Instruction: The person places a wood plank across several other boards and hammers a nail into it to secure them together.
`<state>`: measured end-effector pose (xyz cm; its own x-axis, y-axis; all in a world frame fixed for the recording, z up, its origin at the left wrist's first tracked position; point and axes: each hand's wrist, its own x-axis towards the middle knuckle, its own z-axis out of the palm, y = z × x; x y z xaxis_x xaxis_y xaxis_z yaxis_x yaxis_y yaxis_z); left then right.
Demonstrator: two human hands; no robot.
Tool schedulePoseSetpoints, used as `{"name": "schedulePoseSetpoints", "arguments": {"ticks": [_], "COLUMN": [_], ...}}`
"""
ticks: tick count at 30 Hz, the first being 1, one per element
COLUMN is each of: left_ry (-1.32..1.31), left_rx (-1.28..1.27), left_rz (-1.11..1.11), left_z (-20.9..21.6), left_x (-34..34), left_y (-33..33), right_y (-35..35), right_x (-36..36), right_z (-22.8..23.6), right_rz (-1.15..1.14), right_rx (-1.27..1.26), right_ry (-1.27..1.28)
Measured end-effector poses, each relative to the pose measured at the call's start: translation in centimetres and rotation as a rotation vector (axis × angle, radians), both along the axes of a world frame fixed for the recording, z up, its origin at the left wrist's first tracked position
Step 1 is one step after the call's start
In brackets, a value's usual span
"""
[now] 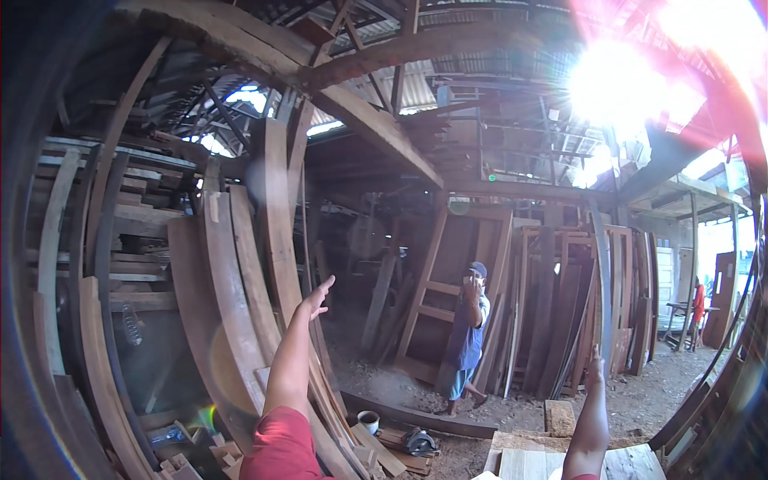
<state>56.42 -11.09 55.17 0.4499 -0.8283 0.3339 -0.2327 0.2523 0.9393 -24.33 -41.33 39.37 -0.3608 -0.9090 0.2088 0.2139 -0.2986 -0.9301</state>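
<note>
Both my arms reach forward in red sleeves. My left hand (316, 301) is raised in the air, empty, its fingers stretched out and apart; behind it lean tall wooden planks (280, 232). My right hand (596, 370) is also lifted, seen edge-on with the fingers straight up and nothing visible in it. Beneath the right forearm lies a pale wooden board surface (524, 464). Low down between my arms are a circular saw (418, 442) and a pale round pot (368, 419), beside some wood offcuts (380, 454).
A person (470, 336) in a cap and blue clothes walks ahead. A wooden door frame (440, 312) and several upright boards (552, 312) lean behind. Racks of timber (144, 256) stand at left. Another person in red (698, 304) is far right. A long beam (424, 418) crosses the ground.
</note>
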Motion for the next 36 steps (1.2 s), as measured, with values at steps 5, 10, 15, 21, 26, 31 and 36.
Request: {"name": "schedulePoseSetpoints", "arguments": {"ticks": [5,10,15,21,26,31,36], "left_ry": [0.015,-0.028,-0.023,-0.002,-0.013,0.058,0.059], "left_rx": [-0.065,-0.142,-0.151,-0.155,-0.155,-0.119,-0.074], "left_rz": [0.05,0.047,0.082,0.094,0.055,-0.014,-0.136], "left_z": [1.0,3.1,2.7,2.0,2.9,1.6,1.6], "left_x": [3.0,1.3,1.9,4.5,1.9,1.3,-1.6], "left_y": [5.4,8.3,10.9,11.7,8.2,2.2,-8.1], "right_y": [-1.4,-2.9,-0.7,1.4,-0.6,-2.1,-6.4], "right_x": [3.8,5.4,9.3,10.6,9.3,5.8,-3.2], "right_z": [4.0,5.3,8.3,9.0,7.6,6.4,0.4], "right_rz": [0.157,0.146,0.182,0.323,0.244,0.267,0.123], "right_rx": [-0.081,0.018,0.1,0.061,0.094,0.011,0.067], "right_ry": [0.014,-0.008,-0.044,-0.083,-0.1,-0.106,-0.098]}}
